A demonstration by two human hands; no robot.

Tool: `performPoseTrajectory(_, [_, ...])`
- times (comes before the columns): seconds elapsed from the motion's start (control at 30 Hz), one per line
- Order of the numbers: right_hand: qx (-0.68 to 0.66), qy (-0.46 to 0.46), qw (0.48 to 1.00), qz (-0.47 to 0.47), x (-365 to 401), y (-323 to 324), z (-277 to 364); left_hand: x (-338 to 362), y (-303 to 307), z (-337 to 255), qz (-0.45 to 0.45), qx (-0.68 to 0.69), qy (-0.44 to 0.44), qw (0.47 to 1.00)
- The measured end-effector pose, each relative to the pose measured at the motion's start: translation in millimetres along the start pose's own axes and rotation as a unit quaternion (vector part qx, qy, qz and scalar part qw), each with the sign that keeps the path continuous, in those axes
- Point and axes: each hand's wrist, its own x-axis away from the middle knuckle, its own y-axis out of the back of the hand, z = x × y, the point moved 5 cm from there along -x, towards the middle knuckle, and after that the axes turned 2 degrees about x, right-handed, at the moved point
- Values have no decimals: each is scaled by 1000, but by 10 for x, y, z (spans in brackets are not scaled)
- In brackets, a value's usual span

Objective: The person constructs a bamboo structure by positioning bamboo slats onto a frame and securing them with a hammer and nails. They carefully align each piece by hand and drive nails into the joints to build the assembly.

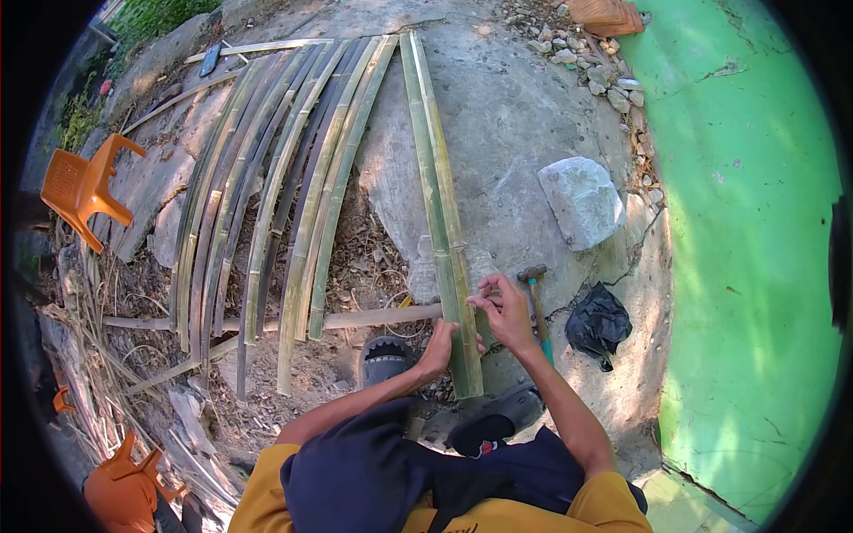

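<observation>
Two long bamboo strips (440,204) lie side by side, running from the far ground down to my body. My left hand (439,348) is closed around their near end, its thumb on top. Just right of the strips, my right hand (503,308) is raised with fingers bent and fingertips close together; whether something small is between them cannot be made out. A hammer (538,311) with a teal grip lies on the concrete beside my right hand. Under the near part of the strips, a flat wooden piece (382,317) runs crosswise.
Several bamboo strips (267,195) lie in a row at the left. A pale stone block (582,202) and a black plastic bag (598,324) are at the right, near a green surface (746,249). An orange chair (89,188) stands at the far left.
</observation>
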Motion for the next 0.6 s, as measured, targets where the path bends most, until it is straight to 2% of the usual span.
performPoseTrajectory(0.07, [-30,-7,1000,-5,38,-105,-26,-60,53,142,41,28,48,998])
performPoseTrajectory(0.13, [-60,-13,998,-10,79,-190,-155,-38,42,114,18,19,44,999])
performPoseTrajectory(0.2, [20,63,998,-9,103,-275,-257,-101,141,218,-6,11,40,999])
performPoseTrajectory(0.27, [0,62,998,-17,147,-327,-274,-315,491,549,-71,-40,3,997])
performPoseTrajectory(0.37, [-29,62,996,-49,199,-382,-288,-326,538,572,-78,-90,6,993])
performPoseTrajectory(0.4, [-40,63,995,-71,209,-386,-291,-306,519,544,-79,-90,6,993])
performPoseTrajectory(0.6, [-28,61,995,-74,197,-401,-254,-229,259,258,-30,-98,-86,991])
